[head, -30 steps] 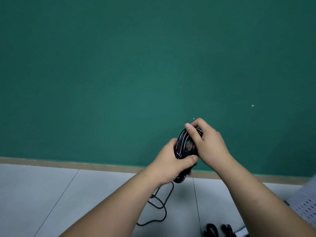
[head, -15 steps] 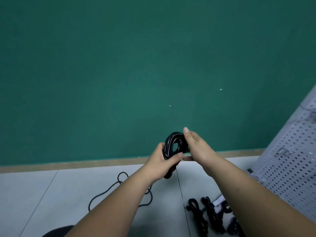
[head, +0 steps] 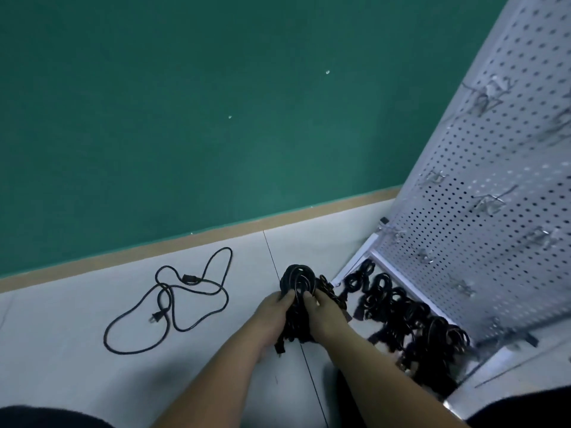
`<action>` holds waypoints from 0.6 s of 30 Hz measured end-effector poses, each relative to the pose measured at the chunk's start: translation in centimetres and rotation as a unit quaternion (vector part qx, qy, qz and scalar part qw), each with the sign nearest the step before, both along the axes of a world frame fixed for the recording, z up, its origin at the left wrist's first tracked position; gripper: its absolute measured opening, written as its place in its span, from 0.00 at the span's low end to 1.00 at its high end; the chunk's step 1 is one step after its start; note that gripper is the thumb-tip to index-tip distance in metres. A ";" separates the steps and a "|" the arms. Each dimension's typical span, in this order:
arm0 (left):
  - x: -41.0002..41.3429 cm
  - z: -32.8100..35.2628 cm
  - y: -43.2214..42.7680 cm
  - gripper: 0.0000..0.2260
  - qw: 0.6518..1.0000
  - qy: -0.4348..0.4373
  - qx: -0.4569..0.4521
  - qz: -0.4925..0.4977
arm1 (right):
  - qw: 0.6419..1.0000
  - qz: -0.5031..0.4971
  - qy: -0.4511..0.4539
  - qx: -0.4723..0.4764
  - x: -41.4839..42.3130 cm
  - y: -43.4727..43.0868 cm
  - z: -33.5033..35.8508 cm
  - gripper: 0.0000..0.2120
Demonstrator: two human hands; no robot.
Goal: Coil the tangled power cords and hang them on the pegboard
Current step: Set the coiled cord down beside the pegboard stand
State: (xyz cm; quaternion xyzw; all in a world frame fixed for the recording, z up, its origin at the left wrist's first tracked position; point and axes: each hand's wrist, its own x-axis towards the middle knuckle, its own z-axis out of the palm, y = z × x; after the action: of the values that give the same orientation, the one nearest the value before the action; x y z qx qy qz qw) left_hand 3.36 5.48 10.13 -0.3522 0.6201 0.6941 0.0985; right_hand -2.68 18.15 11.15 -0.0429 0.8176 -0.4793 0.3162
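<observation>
A coiled black power cord (head: pixel 297 281) sits low over the floor, held between both hands. My left hand (head: pixel 273 316) grips its left side and my right hand (head: pixel 324 313) grips its right side, fingers curled round the loops. A row of several coiled black cords (head: pixel 398 307) lies on the floor along the base of the white pegboard (head: pixel 482 193), which leans at the right with metal hooks (head: pixel 491 202) on it. A loose, tangled black cord (head: pixel 173 298) with a two-pin plug lies spread on the floor to the left.
A green wall (head: pixel 185 103) with a tan skirting strip (head: pixel 154 245) stands behind the pale tiled floor (head: pixel 61 350). The pegboard's white foot frame (head: pixel 355 264) juts out onto the floor. Dark clothing shows at both bottom corners.
The view has dropped and turned right toward the pegboard. Both hands have lowered the coiled cord from chest height to near the floor beside the row of coils.
</observation>
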 end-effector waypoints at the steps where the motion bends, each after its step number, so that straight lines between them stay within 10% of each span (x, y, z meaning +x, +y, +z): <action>1: 0.3 -1.0 0.4 0.16 1.000 -0.010 0.005 -0.005 | 1.000 -0.007 -0.016 0.002 0.4 0.6 -1.2 0.15; 18: -1.3 -12.5 1.2 0.07 0.980 -0.086 0.079 0.159 | 0.976 0.142 0.071 0.152 -1.4 1.3 -12.7 0.27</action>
State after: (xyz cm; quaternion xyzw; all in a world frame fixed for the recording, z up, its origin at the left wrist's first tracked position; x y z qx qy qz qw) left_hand 2.03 6.72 -2.36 -0.4957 0.4886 0.7149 0.0673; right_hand -4.05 19.45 -1.50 -0.1434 0.8867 -0.2957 0.3252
